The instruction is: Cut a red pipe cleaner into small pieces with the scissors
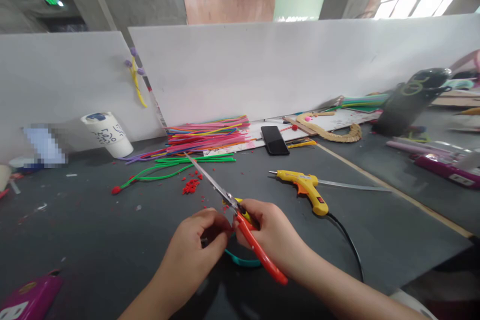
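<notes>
My right hand (272, 235) is closed round the red-and-yellow handles of a pair of scissors (232, 210), whose shut blades point up and to the left over the dark table (93, 240). My left hand (204, 242) is curled beside it, fingertips pinched on something small that I cannot make out. A teal curved strip (242, 261) lies just under both hands. Small red scraps (190, 186) are scattered near the blade tips.
A yellow glue gun (305, 189) with a black cord lies right of my hands. Behind it are a black phone (275, 140), a pile of coloured pipe cleaners (206, 137), green stems (176, 167), a white cup (108, 134) and white partition boards (262, 60). A magenta case (30, 300) sits bottom left.
</notes>
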The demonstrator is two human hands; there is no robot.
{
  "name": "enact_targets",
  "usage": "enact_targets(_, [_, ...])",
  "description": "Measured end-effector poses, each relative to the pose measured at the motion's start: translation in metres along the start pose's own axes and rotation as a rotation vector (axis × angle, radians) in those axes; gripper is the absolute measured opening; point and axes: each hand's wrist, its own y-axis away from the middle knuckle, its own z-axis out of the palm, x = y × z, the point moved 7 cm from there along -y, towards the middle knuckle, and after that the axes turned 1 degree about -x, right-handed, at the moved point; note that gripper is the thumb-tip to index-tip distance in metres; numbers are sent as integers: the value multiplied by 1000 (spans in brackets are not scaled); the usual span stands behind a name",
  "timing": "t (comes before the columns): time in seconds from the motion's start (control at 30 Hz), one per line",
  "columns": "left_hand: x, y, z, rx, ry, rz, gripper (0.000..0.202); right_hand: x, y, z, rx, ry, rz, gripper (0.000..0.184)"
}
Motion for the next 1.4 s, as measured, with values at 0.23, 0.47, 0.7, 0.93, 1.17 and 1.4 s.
enact_targets(0.23, [3, 1, -1, 57, -56, 57, 13, -3, 0, 1, 9, 11, -15, 8])
enact_targets(0.47, [0, 2, -1, 55, 8, -11, 10, -11, 0, -1, 19, 65, -55, 17])
enact_targets(0.7, [-15, 3, -23, 272, 521, -129, 10, -18, 3, -13, 34, 323, -102, 26])
enact_targets(0.93, [-14, 4, -35, 389, 732, -15, 6, -13, 11, -13, 76, 684, -179, 33])
enact_targets(1.17, [-12, 7, -38, 450, 811, 25, 4, -11, 12, -10, 91, 807, -257, 32])
enact_targets(1.4, [-14, 7, -40, 477, 830, 30, 2, -10, 14, -8, 103, 842, -300, 33])
